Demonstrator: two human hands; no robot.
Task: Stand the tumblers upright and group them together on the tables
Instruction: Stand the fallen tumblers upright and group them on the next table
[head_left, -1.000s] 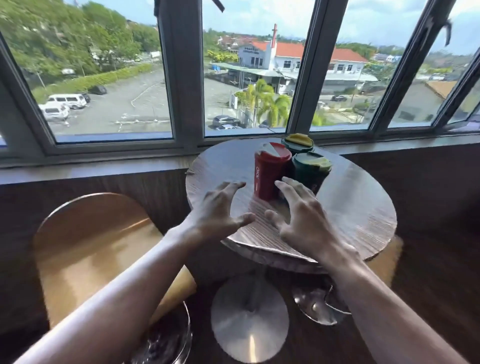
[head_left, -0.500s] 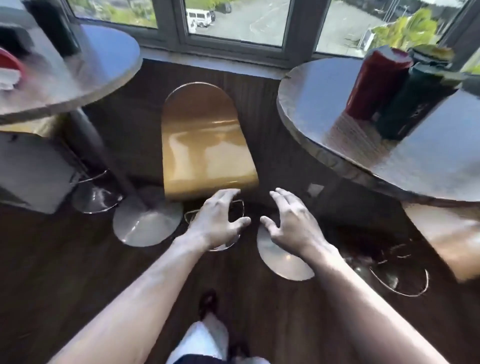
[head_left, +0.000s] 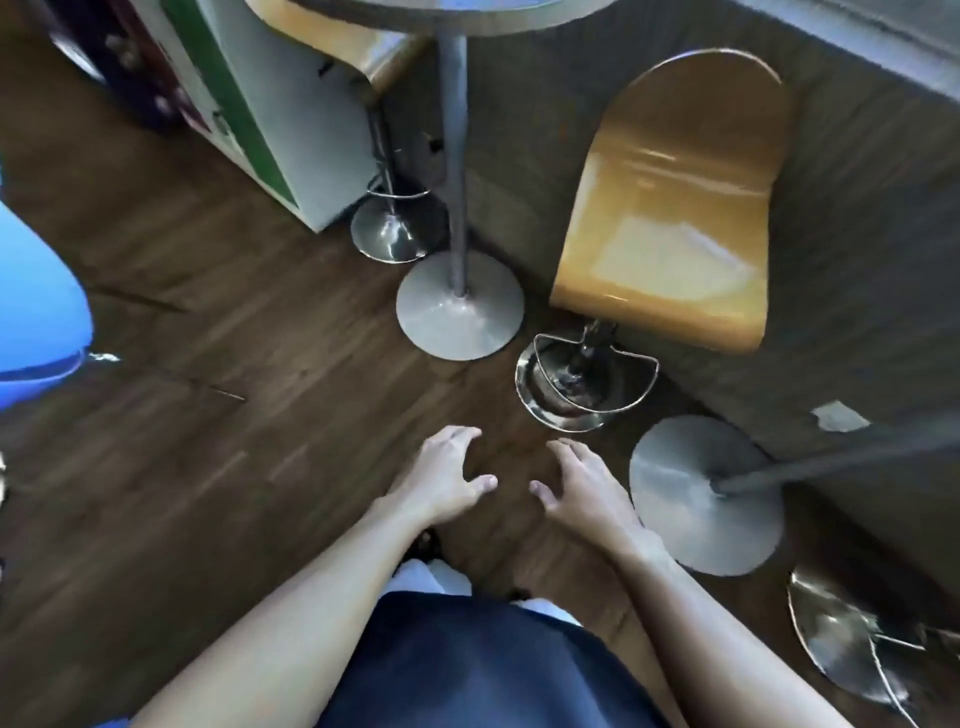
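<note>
Both grips wide, nothing held: my left hand (head_left: 439, 480) and right hand (head_left: 584, 491) hover ready over dark wood floor (head_left: 218, 441), no tumblers visible; round grey tabletop (head_left: 447, 13) far.

Dim, motion-blurred — glare on the stool seat (head_left: 670, 228).

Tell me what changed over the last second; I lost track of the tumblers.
The view swung left and down, away from the table with three upright, grouped tumblers, which are now out of frame. Now it shows the floor, a yellow stool and a table pedestal. The left hand and right hand stayed open, empty and side by side; nothing was grasped or released.
</note>
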